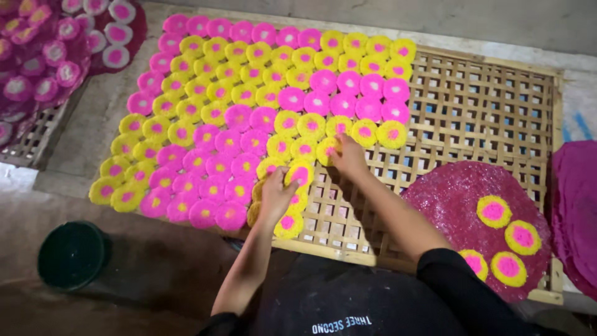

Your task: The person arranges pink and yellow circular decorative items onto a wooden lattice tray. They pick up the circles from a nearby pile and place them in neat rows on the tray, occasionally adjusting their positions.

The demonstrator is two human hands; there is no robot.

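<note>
Rows of small round yellow and pink discs point(249, 93) with contrasting centres lie packed on a woven bamboo lattice tray point(491, 106). My left hand point(277, 193) grips a small stack of yellow discs with pink centres point(292, 205) near the tray's front edge. My right hand point(348, 155) presses on a yellow disc point(326, 151) at the end of a row. A big round pink mat point(451, 199) at the right carries several more yellow discs point(507, 239).
A dark green round container point(71, 255) stands on the floor at the lower left. Another lattice tray point(31, 140) with pink and white discs point(62, 46) lies at the top left. A second pink mat point(575, 205) shows at the right edge.
</note>
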